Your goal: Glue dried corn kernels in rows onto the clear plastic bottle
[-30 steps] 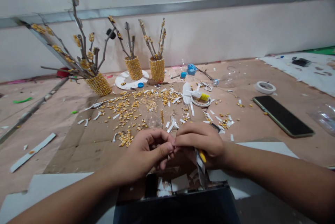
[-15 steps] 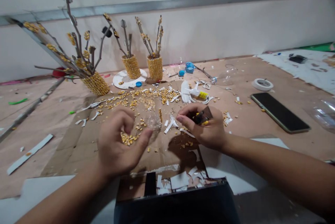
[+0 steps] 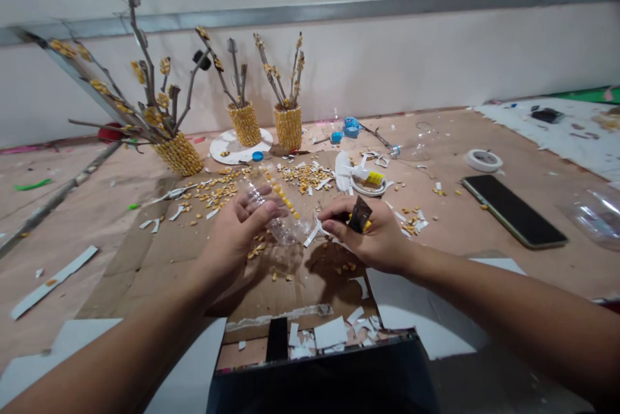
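Observation:
My left hand [image 3: 241, 228] grips a clear plastic bottle piece [image 3: 278, 210] that lies tilted over the cardboard sheet [image 3: 159, 252]; a row of corn kernels is stuck along its side. My right hand [image 3: 375, 236] is closed round a dark tool with a yellow part [image 3: 359, 216], and its fingertips pinch something small close to a white paper strip [image 3: 312, 233]. Loose corn kernels [image 3: 217, 191] and paper scraps lie scattered on the cardboard beyond both hands.
Three kernel-covered pots with decorated twigs [image 3: 180, 152] [image 3: 245, 123] [image 3: 289, 126] stand at the back. A glue tube on a tape ring [image 3: 368, 177], a tape roll [image 3: 482, 159], a phone [image 3: 513, 210] and clear plastic [image 3: 593, 210] lie to the right. A dark box of scraps [image 3: 320, 369] is near me.
My hands, joined close to me a second ago, parted and moved forward. The left hand reached out and took hold of the clear bottle piece; the right hand shifted forward with its tool.

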### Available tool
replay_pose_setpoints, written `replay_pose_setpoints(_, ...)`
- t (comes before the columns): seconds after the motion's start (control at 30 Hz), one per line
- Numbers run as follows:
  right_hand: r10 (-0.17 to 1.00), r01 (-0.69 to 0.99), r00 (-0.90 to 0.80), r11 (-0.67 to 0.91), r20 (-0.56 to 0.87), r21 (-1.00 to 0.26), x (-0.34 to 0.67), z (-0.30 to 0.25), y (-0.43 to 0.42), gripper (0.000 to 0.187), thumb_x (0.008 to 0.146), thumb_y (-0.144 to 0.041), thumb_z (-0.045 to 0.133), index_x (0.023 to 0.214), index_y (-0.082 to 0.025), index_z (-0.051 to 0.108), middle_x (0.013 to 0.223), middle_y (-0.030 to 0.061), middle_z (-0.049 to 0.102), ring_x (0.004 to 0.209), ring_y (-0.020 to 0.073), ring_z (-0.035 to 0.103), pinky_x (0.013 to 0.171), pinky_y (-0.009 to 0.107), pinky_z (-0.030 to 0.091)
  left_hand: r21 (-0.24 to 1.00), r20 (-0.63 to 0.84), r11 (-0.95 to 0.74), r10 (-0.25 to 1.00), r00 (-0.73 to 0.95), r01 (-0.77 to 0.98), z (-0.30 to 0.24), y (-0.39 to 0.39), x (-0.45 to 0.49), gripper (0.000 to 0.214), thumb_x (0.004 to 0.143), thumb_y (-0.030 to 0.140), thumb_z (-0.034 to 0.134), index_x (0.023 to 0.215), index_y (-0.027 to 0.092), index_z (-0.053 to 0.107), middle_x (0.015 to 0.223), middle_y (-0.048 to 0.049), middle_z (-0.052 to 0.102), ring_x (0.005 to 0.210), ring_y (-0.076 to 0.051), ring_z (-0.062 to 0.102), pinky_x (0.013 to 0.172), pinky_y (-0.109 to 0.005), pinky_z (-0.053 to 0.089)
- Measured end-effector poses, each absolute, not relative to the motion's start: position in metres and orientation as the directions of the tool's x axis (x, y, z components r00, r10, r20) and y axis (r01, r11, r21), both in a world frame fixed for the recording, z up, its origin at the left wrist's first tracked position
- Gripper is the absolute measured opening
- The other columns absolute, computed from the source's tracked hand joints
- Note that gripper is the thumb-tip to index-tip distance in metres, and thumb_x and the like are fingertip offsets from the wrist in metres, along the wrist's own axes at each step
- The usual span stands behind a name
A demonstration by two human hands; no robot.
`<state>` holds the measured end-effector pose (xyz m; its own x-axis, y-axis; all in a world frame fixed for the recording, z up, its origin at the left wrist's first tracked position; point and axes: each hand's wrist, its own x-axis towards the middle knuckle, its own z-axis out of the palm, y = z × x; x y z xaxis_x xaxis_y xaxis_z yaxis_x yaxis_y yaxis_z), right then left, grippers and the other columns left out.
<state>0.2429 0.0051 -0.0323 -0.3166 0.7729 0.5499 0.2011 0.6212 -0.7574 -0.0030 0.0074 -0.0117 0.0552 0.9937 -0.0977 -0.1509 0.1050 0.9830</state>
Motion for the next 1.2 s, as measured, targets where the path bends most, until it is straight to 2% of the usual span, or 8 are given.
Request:
replay_pose_setpoints(0.13,0.738,0.206,-0.349,0.662,0.578,-0.721,0.242,-0.029,0.001,0.005,0.095,-0.022,0.073,0.097,-0.019,0.076,0.085,0.0038,0.079,0.075,0.0159,0.074,0.069,0.029,0.057,0.957,-0.156,0.173,0.984,0.092,-0.234,-0.008,0.001,0.002,0.061,0.072,0.055,0.097,0.113,0.018,0.071,0.107,-0.0096,0.081,0.092,-0.025,0.079,0.083,-0.037,0.065)
replay_pose_setpoints(0.27,0.681,0.213,-0.336,0.728,0.651,-0.652,0.240,-0.025,0.000,0.002,0.098,-0.019,0.070,0.098,-0.020,0.072,0.089,0.0041,0.078,0.081,0.0161,0.073,0.075,0.031,0.058,0.942,-0.179,0.203,0.978,0.111,-0.267,-0.011,-0.001,0.004,0.055,0.073,0.057,0.095,0.105,0.020,0.071,0.107,-0.0098,0.082,0.095,-0.027,0.080,0.083,-0.037,0.066)
replay_pose_setpoints(0.37,0.637,0.246,-0.329,0.771,0.697,-0.588,0.241,-0.025,0.001,0.006,0.099,-0.016,0.067,0.099,-0.021,0.070,0.095,0.0059,0.078,0.088,0.0171,0.073,0.077,0.031,0.059,0.932,-0.182,0.213,0.975,0.129,-0.294,-0.012,-0.004,0.005,0.052,0.076,0.057,0.094,0.105,0.019,0.072,0.108,-0.0073,0.082,0.099,-0.027,0.080,0.087,-0.036,0.065)
replay_pose_setpoints(0.53,0.596,0.246,-0.296,0.803,0.746,-0.543,0.242,-0.025,0.000,0.015,0.096,-0.013,0.070,0.109,-0.020,0.074,0.099,0.0074,0.080,0.090,0.0177,0.075,0.079,0.033,0.062,0.913,-0.201,0.234,0.971,0.130,-0.335,-0.010,-0.007,0.007,0.054,0.073,0.054,0.098,0.107,0.019,0.073,0.107,-0.0025,0.082,0.104,-0.025,0.079,0.092,-0.034,0.064)
replay_pose_setpoints(0.67,0.582,0.233,-0.273,0.812,0.766,-0.535,0.242,-0.022,-0.001,0.013,0.095,-0.014,0.075,0.105,-0.021,0.075,0.092,0.0054,0.081,0.081,0.0162,0.077,0.075,0.030,0.063,0.910,-0.200,0.226,0.974,0.109,-0.348,-0.013,-0.007,0.010,0.056,0.070,0.058,0.098,0.102,0.019,0.072,0.105,-0.0067,0.082,0.099,-0.028,0.080,0.087,-0.036,0.065)
replay_pose_setpoints(0.8,0.583,0.212,-0.315,0.812,0.749,-0.544,0.244,-0.019,-0.001,0.012,0.095,-0.013,0.075,0.104,-0.021,0.076,0.095,0.0067,0.083,0.087,0.0176,0.079,0.079,0.030,0.064,0.907,-0.187,0.215,0.976,0.110,-0.362,-0.016,-0.007,0.010,0.055,0.071,0.057,0.098,0.104,0.019,0.074,0.106,-0.0099,0.082,0.098,-0.029,0.079,0.088,-0.038,0.065)
replay_pose_setpoints(0.97,0.602,0.245,-0.318,0.798,0.732,-0.550,0.245,-0.018,-0.002,0.015,0.095,-0.011,0.073,0.105,-0.020,0.077,0.096,0.0068,0.082,0.089,0.0180,0.079,0.082,0.031,0.064,0.898,-0.187,0.209,0.978,0.095,-0.388,-0.014,-0.007,0.012,0.053,0.069,0.050,0.102,0.103,0.019,0.075,0.100,-0.0077,0.081,0.089,-0.023,0.078,0.082,-0.034,0.065)
replay_pose_setpoints(1.2,0.614,0.213,-0.265,0.789,0.743,-0.576,0.244,-0.013,-0.004,0.007,0.092,-0.013,0.081,0.095,-0.019,0.079,0.089,0.0055,0.080,0.080,0.0147,0.076,0.074,0.025,0.061,0.890,-0.195,0.210,0.978,0.080,-0.404,-0.012,-0.010,0.017,0.063,0.063,0.044,0.106,0.109,0.019,0.070,0.097,-0.0066,0.081,0.085,-0.022,0.079,0.078,-0.033,0.066)
